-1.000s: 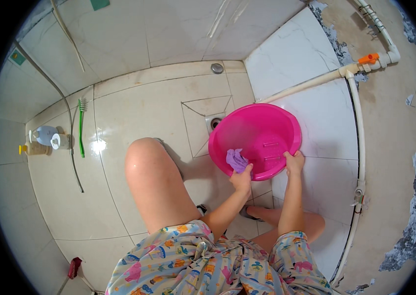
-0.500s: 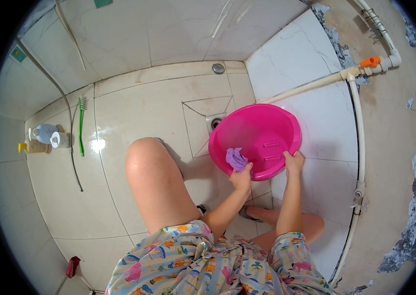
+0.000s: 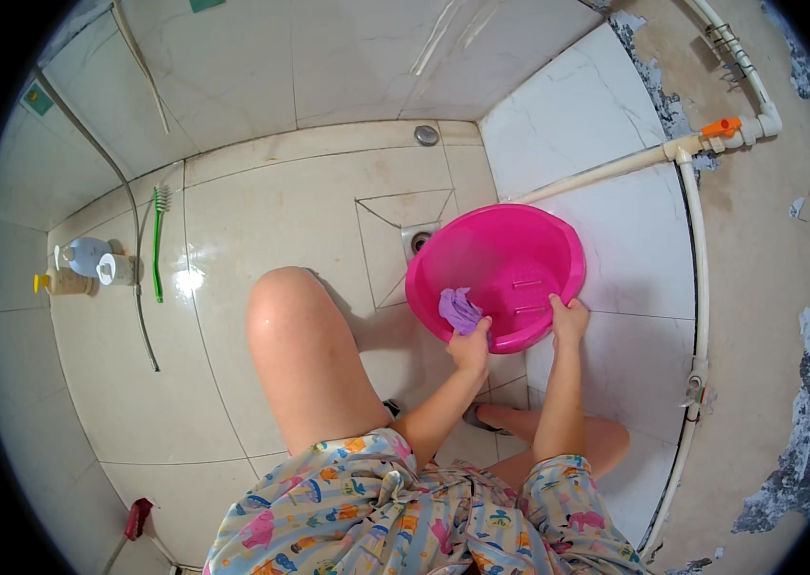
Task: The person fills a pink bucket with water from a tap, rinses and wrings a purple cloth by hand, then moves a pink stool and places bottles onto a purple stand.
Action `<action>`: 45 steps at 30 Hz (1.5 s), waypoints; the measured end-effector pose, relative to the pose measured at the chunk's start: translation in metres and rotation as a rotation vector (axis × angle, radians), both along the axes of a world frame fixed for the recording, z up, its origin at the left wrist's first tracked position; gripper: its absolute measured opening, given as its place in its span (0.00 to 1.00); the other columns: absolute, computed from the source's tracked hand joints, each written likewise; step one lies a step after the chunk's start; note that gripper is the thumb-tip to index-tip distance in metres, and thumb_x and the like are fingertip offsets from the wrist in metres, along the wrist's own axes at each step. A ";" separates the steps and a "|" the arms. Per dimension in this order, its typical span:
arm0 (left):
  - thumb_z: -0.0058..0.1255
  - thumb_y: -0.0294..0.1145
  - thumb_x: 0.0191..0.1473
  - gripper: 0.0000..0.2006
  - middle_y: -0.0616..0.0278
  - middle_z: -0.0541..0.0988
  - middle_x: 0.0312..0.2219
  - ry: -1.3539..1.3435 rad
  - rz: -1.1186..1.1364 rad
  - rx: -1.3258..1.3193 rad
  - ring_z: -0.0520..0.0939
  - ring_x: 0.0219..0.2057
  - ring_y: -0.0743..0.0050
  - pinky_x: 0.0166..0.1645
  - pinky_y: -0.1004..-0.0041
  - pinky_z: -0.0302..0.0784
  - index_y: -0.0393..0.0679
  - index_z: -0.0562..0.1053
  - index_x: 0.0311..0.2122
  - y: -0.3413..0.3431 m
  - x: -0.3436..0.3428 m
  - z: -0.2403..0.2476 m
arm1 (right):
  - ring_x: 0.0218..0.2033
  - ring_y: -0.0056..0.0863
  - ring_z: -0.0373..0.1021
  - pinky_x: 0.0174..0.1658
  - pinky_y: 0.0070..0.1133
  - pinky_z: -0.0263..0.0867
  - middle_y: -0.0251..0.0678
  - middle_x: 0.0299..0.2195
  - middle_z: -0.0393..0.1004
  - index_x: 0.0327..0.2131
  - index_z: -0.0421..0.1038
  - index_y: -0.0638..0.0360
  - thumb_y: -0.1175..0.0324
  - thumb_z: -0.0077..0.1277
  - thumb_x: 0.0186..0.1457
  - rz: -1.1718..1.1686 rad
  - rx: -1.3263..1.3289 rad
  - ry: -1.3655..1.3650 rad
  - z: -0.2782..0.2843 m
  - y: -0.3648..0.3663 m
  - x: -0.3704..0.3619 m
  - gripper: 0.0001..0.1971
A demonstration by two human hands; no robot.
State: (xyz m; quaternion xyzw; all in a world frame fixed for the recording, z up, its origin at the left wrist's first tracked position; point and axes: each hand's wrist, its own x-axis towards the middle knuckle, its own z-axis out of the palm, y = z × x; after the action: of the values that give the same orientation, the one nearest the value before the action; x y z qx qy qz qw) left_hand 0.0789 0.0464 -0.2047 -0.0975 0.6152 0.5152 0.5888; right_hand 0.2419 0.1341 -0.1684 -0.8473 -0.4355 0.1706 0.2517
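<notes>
A bright pink plastic basin is tilted over the floor by the right wall, its inside facing me. My left hand is closed at its near rim and grips a crumpled purple cloth, which lies against the basin's inner side. Further right, my right hand is closed round the rim, thumb on the inside. Whether the left fingers also hold the rim is hidden. Ridged marks show on the basin's inside between the two hands.
A floor drain lies just left of the basin. Pump bottles, a green-handled brush and a hanging hose are at the far left. Along the right wall runs a white pipe with an orange valve handle. A red brush head is lower left.
My right hand has shifted very slightly to the left along the rim. The basin and the cloth are almost where they were.
</notes>
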 end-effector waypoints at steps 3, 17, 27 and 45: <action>0.60 0.31 0.38 0.19 0.61 0.76 0.32 -0.003 0.032 0.011 0.75 0.33 0.74 0.41 0.74 0.68 0.34 0.71 0.36 0.000 -0.001 -0.008 | 0.24 0.31 0.71 0.32 0.28 0.63 0.40 0.21 0.74 0.24 0.74 0.62 0.57 0.57 0.39 0.054 -0.014 -0.041 0.002 -0.001 -0.008 0.16; 0.59 0.31 0.38 0.18 0.60 0.76 0.33 0.032 0.010 -0.013 0.75 0.33 0.73 0.41 0.73 0.69 0.34 0.72 0.36 0.003 0.001 -0.013 | 0.25 0.25 0.70 0.32 0.24 0.64 0.37 0.23 0.75 0.29 0.75 0.63 0.61 0.57 0.42 0.060 0.094 0.149 0.005 -0.013 -0.029 0.15; 0.59 0.31 0.37 0.18 0.61 0.76 0.32 0.020 0.020 -0.009 0.75 0.33 0.74 0.40 0.73 0.69 0.35 0.72 0.36 0.004 0.002 -0.014 | 0.23 0.22 0.68 0.30 0.22 0.63 0.36 0.20 0.73 0.25 0.73 0.65 0.62 0.58 0.42 0.065 0.134 0.140 0.002 -0.018 -0.032 0.14; 0.59 0.30 0.39 0.15 0.64 0.75 0.30 -0.067 0.099 0.058 0.74 0.32 0.76 0.38 0.74 0.68 0.36 0.72 0.34 0.005 -0.004 -0.005 | 0.17 0.15 0.61 0.15 0.17 0.56 0.26 0.19 0.64 0.21 0.64 0.57 0.72 0.55 0.46 -0.151 0.159 0.551 0.030 -0.037 -0.079 0.08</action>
State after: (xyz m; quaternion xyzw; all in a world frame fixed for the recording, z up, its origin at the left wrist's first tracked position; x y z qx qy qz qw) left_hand 0.0752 0.0518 -0.2094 -0.1277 0.5744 0.5579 0.5853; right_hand 0.1626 0.0973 -0.1379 -0.7768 -0.2983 0.3402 0.4380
